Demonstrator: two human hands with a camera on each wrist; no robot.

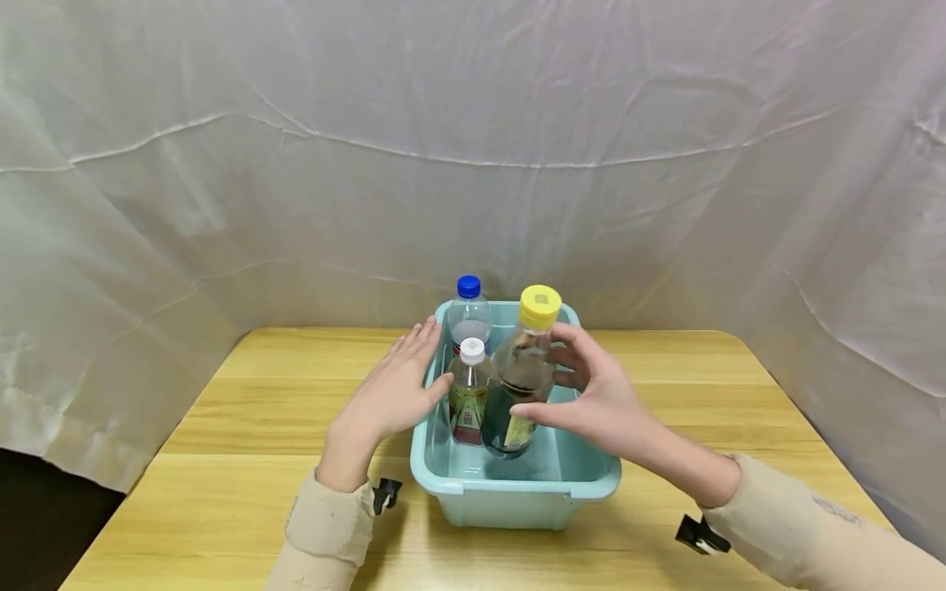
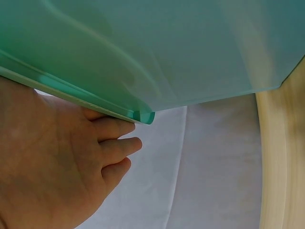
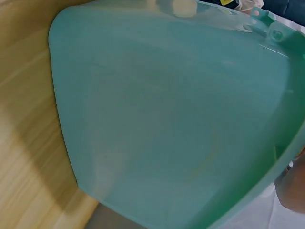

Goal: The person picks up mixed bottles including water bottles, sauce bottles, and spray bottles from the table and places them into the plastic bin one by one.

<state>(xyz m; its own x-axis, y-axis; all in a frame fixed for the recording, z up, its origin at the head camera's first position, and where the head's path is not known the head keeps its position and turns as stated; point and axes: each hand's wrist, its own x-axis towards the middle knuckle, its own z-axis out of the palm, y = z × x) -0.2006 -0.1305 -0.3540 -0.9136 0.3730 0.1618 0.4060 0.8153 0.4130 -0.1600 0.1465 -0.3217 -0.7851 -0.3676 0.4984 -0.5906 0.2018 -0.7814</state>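
Inside a light blue plastic bin [image 1: 510, 486], a large clear bottle with a yellow cap [image 1: 521, 369] and dark contents leans slightly. My right hand [image 1: 602, 398] holds this bottle from the right, thumb across its front and fingertips partly hidden behind it. A smaller bottle with a white cap [image 1: 468, 406] and a green and red label stands left of it. Behind that is a clear bottle with a blue cap [image 1: 470, 316]. Along the bin's left rim rests my left hand [image 1: 395, 382], fingers extended; the left wrist view shows its palm [image 2: 57, 157] against the rim.
The bin stands on a light wooden table [image 1: 281, 427], towards its middle. Pale grey cloth [image 1: 473, 222] hangs behind the table and along both sides. In the right wrist view the bin's outer wall [image 3: 162, 114] fills most of the picture.
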